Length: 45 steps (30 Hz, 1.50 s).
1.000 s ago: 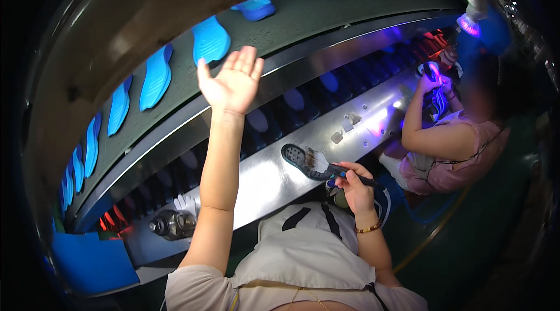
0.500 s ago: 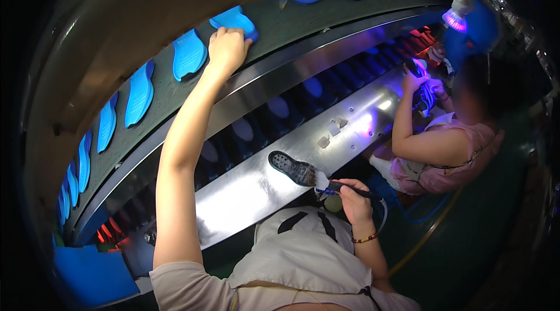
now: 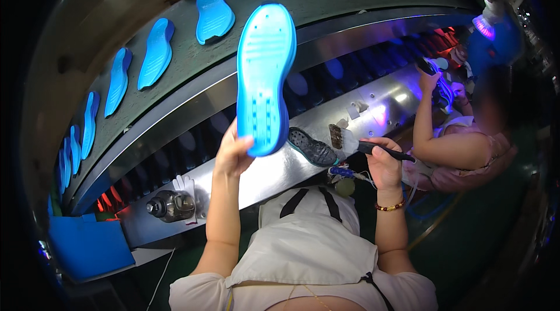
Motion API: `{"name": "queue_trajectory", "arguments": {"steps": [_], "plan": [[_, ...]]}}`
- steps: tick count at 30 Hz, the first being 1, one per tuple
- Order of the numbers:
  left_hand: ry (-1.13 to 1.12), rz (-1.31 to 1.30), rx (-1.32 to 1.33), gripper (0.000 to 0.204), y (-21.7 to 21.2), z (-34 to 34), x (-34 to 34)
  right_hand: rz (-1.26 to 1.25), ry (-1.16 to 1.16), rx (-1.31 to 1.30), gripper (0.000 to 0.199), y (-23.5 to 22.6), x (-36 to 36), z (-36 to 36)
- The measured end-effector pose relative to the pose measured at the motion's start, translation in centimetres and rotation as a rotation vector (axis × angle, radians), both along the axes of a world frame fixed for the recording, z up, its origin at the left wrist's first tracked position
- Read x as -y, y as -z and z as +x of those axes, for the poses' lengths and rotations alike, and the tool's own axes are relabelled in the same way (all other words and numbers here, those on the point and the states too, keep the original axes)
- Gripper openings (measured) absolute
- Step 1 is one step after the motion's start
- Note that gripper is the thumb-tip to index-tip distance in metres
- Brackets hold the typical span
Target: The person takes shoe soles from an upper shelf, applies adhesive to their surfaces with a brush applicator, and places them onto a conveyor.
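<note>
Half a second ago the left hand was over the belt beyond the shiny metal shelf; now it has come back and holds a long, bright blue, waisted shoe sole upright in front of the shelf, thumb on its lower end. The right hand, at the near edge of the shelf, grips a black-handled paintbrush with dark-tipped bristles; these overlapped a black, sole-shaped piece with small holes and now sit past its right end. That black piece lies on the shelf, and the raised blue sole hides part of the steel rail and of the shelf behind it. Beyond the shelf, more blue soles stand along a dark green conveyor belt. On the left part of the shelf are a dark see-through bottle and a white glove; at its right end sits a co-worker in pink. The held sole shows cross ribs near its top, two columns of slots lower down and a deeper-blue side wall.
</note>
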<state>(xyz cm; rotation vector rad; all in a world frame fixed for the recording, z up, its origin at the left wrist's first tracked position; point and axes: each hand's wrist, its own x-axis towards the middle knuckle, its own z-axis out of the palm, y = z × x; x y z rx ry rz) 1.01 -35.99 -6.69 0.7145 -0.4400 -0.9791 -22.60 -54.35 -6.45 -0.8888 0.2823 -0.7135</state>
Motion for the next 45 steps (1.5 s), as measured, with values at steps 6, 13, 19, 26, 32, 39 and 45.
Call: {"name": "queue_trajectory", "arguments": {"steps": [6,13,19,26,32,39,45], "plan": [[0.402,0.018,-0.237,0.096,4.7,-2.7,-1.6,0.034,-0.195,0.003,0.021,-0.5,-1.7,3.7],[0.269,-0.078,-0.471,0.099,3.3,-6.4,0.3,-0.06,-0.149,-0.183,0.017,1.7,-1.9,9.3],[0.042,-0.043,-0.453,0.085,4.3,-7.2,1.1,-0.456,-0.176,-0.381,0.015,-0.8,-4.3,12.3],[-0.243,0.116,-0.368,0.088,5.1,-3.5,-1.3,-1.219,-0.269,-0.215,0.016,-0.9,-7.9,8.5],[-0.054,0.108,-0.462,0.094,1.5,-4.6,-2.0,-0.932,-0.479,-0.197,0.015,-3.5,-5.3,7.5],[0.011,-0.143,-0.584,0.078,1.0,-5.6,-1.1,-0.921,-0.396,-0.041,0.018,-4.4,-5.6,10.0],[-0.356,0.197,-0.313,0.09,-1.1,-5.2,0.3,-0.636,-0.391,-0.181,0.014,-5.2,-4.1,9.6]]}}
